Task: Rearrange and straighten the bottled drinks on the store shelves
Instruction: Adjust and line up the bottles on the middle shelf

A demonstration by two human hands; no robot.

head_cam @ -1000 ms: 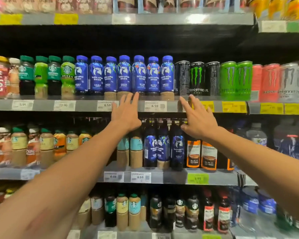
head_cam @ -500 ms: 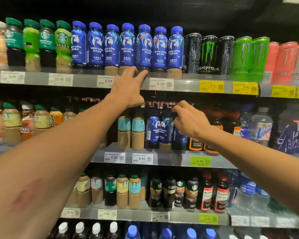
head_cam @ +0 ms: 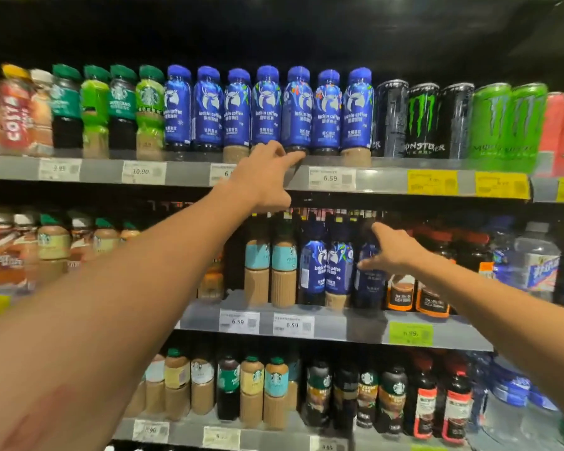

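Observation:
A row of several blue luckin coffee bottles [head_cam: 267, 109] stands upright on the upper shelf [head_cam: 183, 172]. My left hand [head_cam: 262, 177] rests at that shelf's front edge, fingers spread, fingertips touching the bases of the middle bottles, holding nothing. On the middle shelf [head_cam: 349, 327] stand three more blue luckin bottles [head_cam: 337, 265]. My right hand [head_cam: 393, 252] reaches at the rightmost of them [head_cam: 368, 281], fingers apart against its upper part, not clasped around it. Two teal-labelled milk coffee bottles [head_cam: 271, 271] stand to their left.
Green-capped Starbucks bottles [head_cam: 122, 109] and a Costa bottle [head_cam: 13, 115] fill the upper shelf's left; Monster cans [head_cam: 422, 120] its right. Orange-labelled dark bottles [head_cam: 432, 297] and water bottles [head_cam: 534, 265] stand right of my right hand. Starbucks bottles [head_cam: 274, 388] line the lower shelf.
My right hand has dropped from the upper shelf edge down to the blue bottles on the middle shelf and opened its fingers. My left hand stays at the upper shelf edge. The view tilted down.

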